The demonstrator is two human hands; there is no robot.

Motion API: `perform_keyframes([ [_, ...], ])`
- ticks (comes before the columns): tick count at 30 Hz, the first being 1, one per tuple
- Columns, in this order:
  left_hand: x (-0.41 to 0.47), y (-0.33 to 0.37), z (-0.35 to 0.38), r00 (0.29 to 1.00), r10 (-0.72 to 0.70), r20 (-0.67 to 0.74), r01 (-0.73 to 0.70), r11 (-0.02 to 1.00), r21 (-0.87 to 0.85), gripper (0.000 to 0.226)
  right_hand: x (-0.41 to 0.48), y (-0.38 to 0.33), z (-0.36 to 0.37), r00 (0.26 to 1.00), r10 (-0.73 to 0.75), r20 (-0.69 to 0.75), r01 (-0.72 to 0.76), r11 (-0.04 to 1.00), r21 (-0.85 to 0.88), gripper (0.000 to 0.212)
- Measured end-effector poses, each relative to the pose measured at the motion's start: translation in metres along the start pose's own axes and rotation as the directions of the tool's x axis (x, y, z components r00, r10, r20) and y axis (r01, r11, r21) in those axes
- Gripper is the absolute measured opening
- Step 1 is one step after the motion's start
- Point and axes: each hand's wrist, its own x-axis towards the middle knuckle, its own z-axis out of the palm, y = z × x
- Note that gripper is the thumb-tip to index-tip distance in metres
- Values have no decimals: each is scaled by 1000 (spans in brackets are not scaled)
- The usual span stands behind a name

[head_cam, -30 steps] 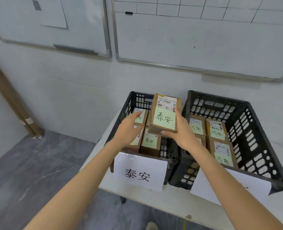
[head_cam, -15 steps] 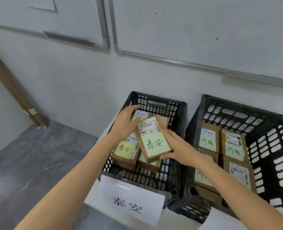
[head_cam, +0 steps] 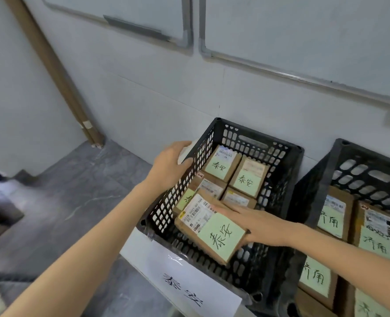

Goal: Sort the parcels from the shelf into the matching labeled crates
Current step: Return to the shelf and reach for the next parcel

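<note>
A brown cardboard parcel [head_cam: 208, 228] with a green note reading 泰安 lies tilted inside the left black crate [head_cam: 287, 179], near its front. My right hand [head_cam: 255, 223] holds that parcel from its right side, fingers along the top edge and thumb under the near corner. My left hand [head_cam: 170, 167] grips the crate's left wall from outside. Several other parcels with 泰安 notes [head_cam: 246, 181] lie flat deeper in the crate. A white paper label [head_cam: 180, 280] with 泰安 hangs on the crate's front.
A second black crate [head_cam: 349, 156] stands close on the right and holds several parcels with green 济南 notes [head_cam: 331, 216]. Both crates sit against a white wall under whiteboards. Grey floor [head_cam: 75, 202] lies to the left, with a brown post [head_cam: 59, 74] leaning in the corner.
My right hand has lowered the parcel from above the crate down into its front part. My left hand left the parcels inside and moved to the crate's left wall. The view tilted downward.
</note>
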Motion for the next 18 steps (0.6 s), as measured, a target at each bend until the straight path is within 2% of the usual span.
perform_keyframes([
  [7,-7,-18,-12,999,-11,-47,14,998,60,45,43,-1,6,988,-96,124,46,933,356,109],
  [13,-11,-26,-14,998,-29,-52,33,996,84,45,60,9,13,969,-143,202,29,876,481,112],
  [18,-11,-24,-10,998,-35,-43,38,996,81,43,64,15,20,965,-107,238,-20,879,476,110],
])
